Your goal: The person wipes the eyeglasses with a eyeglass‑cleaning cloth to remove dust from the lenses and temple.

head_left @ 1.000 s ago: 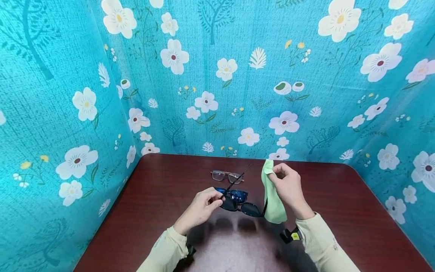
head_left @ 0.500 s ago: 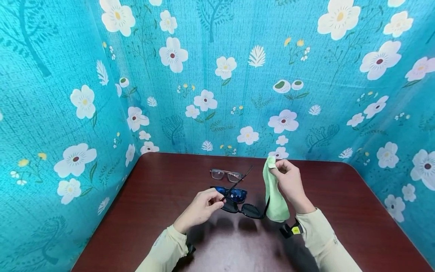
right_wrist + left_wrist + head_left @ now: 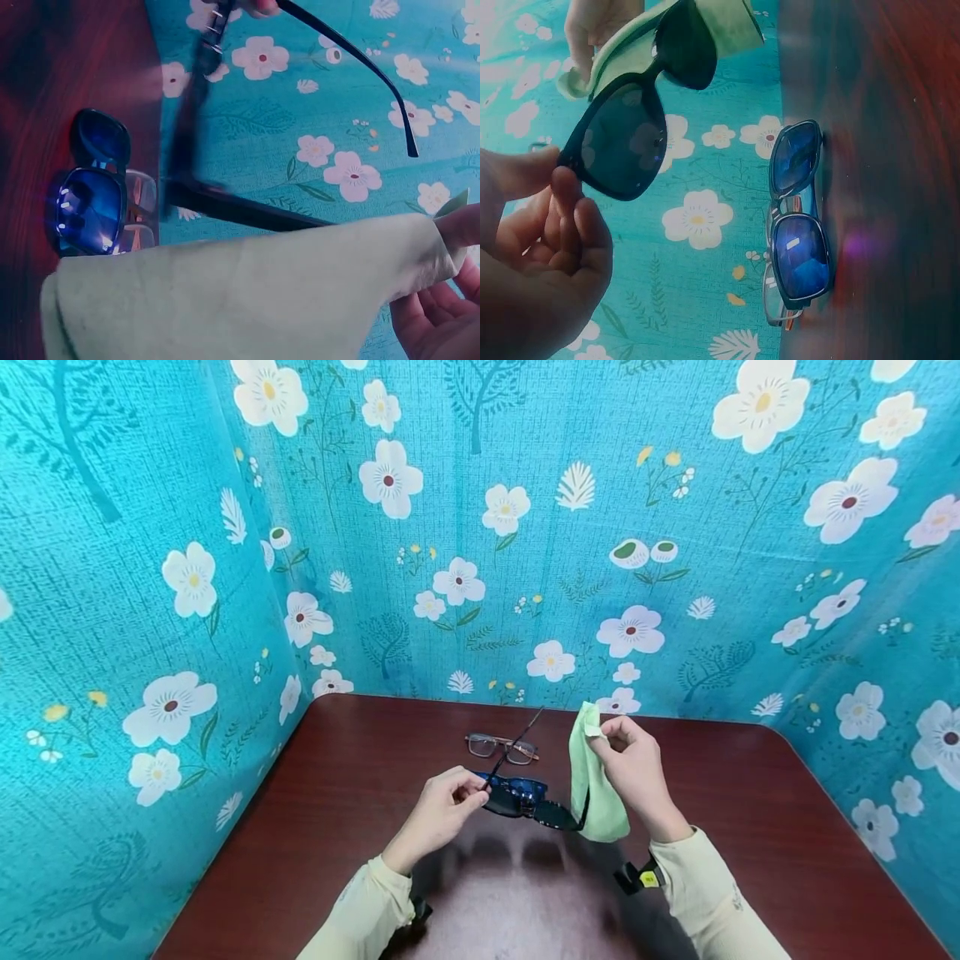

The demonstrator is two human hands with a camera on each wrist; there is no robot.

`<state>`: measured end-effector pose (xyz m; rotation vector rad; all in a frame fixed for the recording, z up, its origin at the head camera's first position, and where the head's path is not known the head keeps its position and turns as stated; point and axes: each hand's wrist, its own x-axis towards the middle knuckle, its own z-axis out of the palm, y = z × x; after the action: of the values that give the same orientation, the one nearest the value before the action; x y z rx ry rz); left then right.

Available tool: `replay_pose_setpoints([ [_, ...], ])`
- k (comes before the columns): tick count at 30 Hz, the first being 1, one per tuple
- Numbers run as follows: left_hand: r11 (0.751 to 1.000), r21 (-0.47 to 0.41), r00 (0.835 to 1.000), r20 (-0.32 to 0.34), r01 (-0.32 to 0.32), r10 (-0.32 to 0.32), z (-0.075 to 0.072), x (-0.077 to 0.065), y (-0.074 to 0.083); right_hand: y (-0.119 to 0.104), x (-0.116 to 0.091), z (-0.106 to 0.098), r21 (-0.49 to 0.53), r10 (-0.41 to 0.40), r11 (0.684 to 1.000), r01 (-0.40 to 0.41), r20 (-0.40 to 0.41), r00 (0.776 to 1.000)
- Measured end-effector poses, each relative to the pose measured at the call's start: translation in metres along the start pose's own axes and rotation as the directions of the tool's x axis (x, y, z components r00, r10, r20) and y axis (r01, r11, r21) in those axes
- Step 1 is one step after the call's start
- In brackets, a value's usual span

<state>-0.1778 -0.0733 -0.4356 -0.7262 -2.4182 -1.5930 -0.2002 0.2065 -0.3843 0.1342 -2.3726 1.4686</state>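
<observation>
My left hand [image 3: 438, 814] pinches a pair of black sunglasses [image 3: 557, 815] at the hinge corner, between thumb and fingers. The sunglasses hang above the table with their temples unfolded; one temple points up past that hand. In the left wrist view, their dark lens [image 3: 626, 139] faces the camera. My right hand [image 3: 637, 768] grips the top of a light green cleaning cloth [image 3: 600, 814], which hangs down along the other temple. From the right wrist, the cloth [image 3: 225, 292] covers the far part of that temple [image 3: 251, 212].
Blue-lensed sunglasses [image 3: 802, 255] lie on the dark red table [image 3: 360, 752], partly behind the held pair in the head view. Beyond them are clear-lensed eyeglasses [image 3: 517, 752]. A teal flowered curtain [image 3: 465, 527] encloses the table's back and sides.
The held sunglasses have tipped, their upright temple swinging slightly left and the lenses tilting. The cloth and right hand have shifted a little to the left. Both grips persist.
</observation>
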Motion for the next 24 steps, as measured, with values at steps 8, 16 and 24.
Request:
replay_pose_setpoints([
  [8,0.995,-0.079,0.992,-0.105,0.065,-0.074,-0.013,0.002,0.037,-0.001,-0.015,0.010,-0.060,-0.150,0.987,0.150,-0.003,0.989],
  [16,0.994,-0.095,0.983,-0.170,0.047,-0.062,-0.014,0.006,0.039,0.003,-0.023,0.012,-0.071,-0.188,0.980,0.188,0.008,0.982],
  [24,0.996,-0.083,0.976,-0.213,0.030,-0.048,-0.014,0.008,0.040,0.007,-0.024,0.011,-0.092,-0.249,0.964,0.249,0.019,0.968],
])
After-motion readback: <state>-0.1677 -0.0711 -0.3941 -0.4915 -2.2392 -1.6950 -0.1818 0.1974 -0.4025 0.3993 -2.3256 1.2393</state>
